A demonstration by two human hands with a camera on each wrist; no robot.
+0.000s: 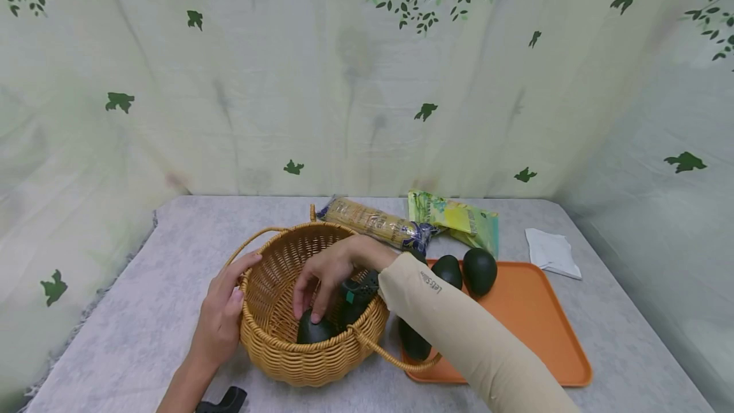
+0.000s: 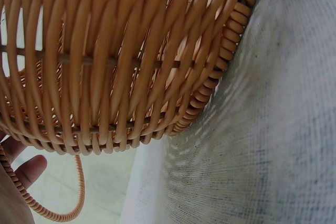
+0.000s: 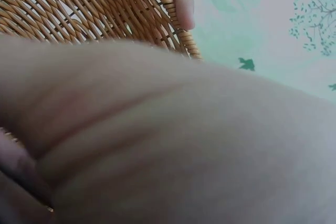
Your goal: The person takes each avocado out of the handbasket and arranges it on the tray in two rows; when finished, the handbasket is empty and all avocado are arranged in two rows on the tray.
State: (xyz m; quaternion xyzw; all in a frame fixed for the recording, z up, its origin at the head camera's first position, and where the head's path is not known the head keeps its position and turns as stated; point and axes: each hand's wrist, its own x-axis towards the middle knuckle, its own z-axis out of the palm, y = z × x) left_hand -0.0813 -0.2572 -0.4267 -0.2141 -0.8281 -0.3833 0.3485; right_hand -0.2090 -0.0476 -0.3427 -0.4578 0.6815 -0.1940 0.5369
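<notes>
We see the avocado (image 1: 314,331) in the wicker basket (image 1: 309,365), by its near wall, right under the R hand (image 1: 332,268); R's nearer than L. R grip: thumb & fingers pinched on its top, AFAICT. Long axis looks approx. upright, but basket hides the lower end, so we can't be sure. L hand (image 1: 220,314) rests at basket's L side; can't tell if fingers curl over.

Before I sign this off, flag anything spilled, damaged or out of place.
Nothing looks spilled or damaged. Slightly odd: one handle of the basket juts over the near left corner of the tray, where it could catch.
</notes>
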